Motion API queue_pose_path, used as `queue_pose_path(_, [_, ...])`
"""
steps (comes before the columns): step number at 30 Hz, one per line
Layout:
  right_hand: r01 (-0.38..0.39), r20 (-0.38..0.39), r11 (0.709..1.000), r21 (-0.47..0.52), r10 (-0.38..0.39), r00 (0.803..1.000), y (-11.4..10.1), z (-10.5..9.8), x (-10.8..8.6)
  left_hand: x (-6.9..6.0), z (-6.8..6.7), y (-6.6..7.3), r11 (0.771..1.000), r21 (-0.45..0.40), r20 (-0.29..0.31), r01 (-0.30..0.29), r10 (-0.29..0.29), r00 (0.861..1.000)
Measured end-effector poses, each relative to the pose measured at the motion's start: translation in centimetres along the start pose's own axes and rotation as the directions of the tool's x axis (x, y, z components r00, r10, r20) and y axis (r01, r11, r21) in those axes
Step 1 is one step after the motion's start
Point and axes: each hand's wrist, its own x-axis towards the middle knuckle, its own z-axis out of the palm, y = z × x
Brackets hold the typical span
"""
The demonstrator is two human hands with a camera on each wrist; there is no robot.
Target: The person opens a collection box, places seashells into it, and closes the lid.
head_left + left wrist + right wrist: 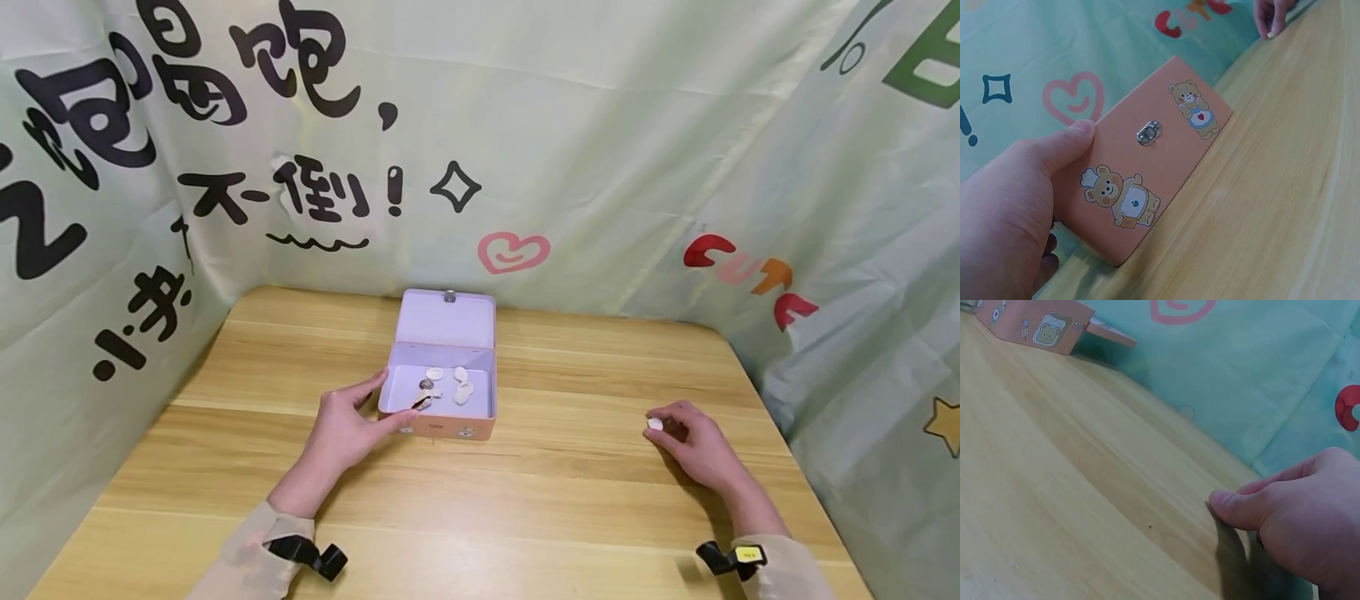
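A hinged tin box (437, 427), orange outside with bear pictures and lilac inside, stands on the table with its lid (447, 319) raised. My left hand (347, 427) grips its left front corner, the thumb on the front rim; in the left wrist view some fingers are hidden behind the tin. Inside lie several small white shell-like pieces (463, 392) and a dark brown-striped shell (422, 402). Well to the right, my right hand (697, 442) pinches a small white shell-like piece (655, 424) between thumb and fingers, low over the table. The right wrist view hides that piece.
The wooden table (570, 500) has a rounded far edge. A pale cloth (600, 167) with black writing, a pink heart and coloured letters hangs behind it and along both sides. Each wrist wears a black camera strap (303, 552).
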Motion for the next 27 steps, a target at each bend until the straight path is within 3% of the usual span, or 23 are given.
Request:
queue_pose_path(12, [-0.068, 0.068, 0.997, 0.035, 0.065, 0.996, -2.5, -1.2, 1.8, 0.0, 0.0, 0.2, 1.0, 0.003, 0.001, 0.015, -0.015, 1.0])
queue_pose_path(19, [-0.01, 0.098, 1.0, 0.02, 0.008, 0.995, -5.0, -1.3, 3.5, -0.2, 0.0, 0.1, 1.0, 0.016, -0.002, 0.021, -0.021, 1.0])
queue_pose_path(27, [0.021, 0.148, 0.997, 0.074, -0.032, 0.988, -8.0, -0.7, 5.2, 0.0, -0.1, 0.1, 0.999, 0.031, 0.007, 0.025, -0.026, 1.0])
